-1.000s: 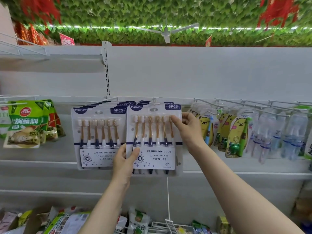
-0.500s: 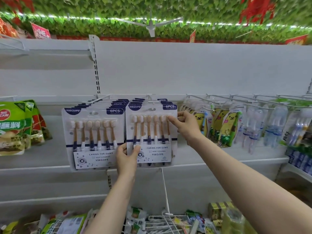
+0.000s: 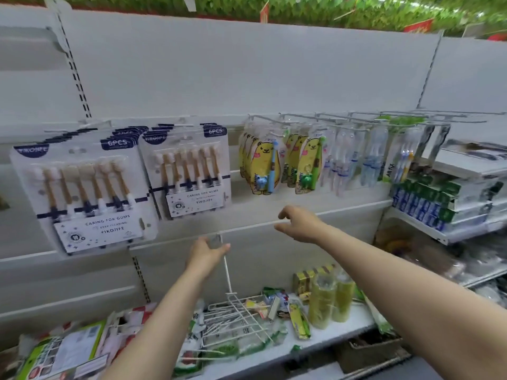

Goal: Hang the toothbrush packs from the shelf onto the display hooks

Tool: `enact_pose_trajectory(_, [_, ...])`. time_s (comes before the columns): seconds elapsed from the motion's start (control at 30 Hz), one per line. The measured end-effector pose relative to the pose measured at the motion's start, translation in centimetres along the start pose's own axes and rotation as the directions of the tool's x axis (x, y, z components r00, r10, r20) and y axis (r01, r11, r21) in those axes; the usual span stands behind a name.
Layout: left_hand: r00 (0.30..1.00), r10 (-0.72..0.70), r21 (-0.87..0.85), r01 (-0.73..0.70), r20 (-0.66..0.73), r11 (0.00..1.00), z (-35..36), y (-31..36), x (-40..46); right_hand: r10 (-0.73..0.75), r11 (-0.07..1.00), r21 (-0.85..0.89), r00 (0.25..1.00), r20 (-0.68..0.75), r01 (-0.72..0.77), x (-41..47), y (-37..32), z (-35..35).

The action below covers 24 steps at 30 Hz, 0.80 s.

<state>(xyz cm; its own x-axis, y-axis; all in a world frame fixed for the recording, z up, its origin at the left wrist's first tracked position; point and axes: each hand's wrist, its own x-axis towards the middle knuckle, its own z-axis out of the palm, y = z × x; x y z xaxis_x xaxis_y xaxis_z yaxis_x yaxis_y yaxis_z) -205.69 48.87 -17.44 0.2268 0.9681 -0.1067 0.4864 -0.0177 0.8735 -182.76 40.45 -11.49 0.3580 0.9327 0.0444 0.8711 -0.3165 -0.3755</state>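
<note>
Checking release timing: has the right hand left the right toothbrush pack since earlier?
Yes. The right hand dropped below the pack, open and empty.

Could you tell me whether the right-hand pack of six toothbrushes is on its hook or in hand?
On its hook: the pack hangs free; both hands are below it, empty.

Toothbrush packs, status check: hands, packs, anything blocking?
Left hand and right hand open, empty, below the hooks. Two stacks of toothbrush packs hanging. Loose wire hooks piled on lower shelf; nothing blocking.
</note>
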Motion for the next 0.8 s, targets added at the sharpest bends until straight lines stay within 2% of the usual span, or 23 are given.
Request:
enact_pose_trajectory(0.07, [0.984, 0.157, 0.201, -0.171, 0.084, 0.964, 1.5, 3.3, -1.2, 0.005, 0.985, -0.171, 0.997, 0.073, 0.008, -1.6, 2.9, -1.9])
enact_pose_trajectory(0.13, [0.945, 0.295, 0.345, -0.326, 0.139, 0.88, 3.2, 6.9, -2.6, 0.002, 0.967, -0.254, 0.997, 0.081, 0.019, -3.2, 5.6, -4.3])
enact_pose_trajectory(0.3, [0.808, 0.529, 0.552, -0.573, 0.259, 0.606, 9.5, 15.7, -7.9, -0.053, 0.952, -0.303, 0.997, -0.062, 0.032, -7.8, 13.5, -11.2])
enact_pose_trajectory(0.4, [0.753, 0.585, 0.579, -0.631, 0.3, 0.516, 14.9, 19.8, -11.3, -0.092, 0.94, -0.34, 0.983, -0.159, 0.033, -11.2, 19.2, -15.5])
enact_pose_trajectory(0.53, [0.699, 0.615, 0.541, -0.697, 0.366, 0.471, 23.8, 24.3, -15.5, -0.123, 0.931, -0.363, 0.958, -0.259, 0.022, -16.3, 27.6, -20.1])
enact_pose_trajectory(0.8, [0.555, 0.691, 0.418, -0.824, 0.463, 0.382, 39.4, 32.3, -21.2, -0.011, 0.921, -0.371, 0.946, -0.323, -0.116, -22.6, 44.2, -27.0])
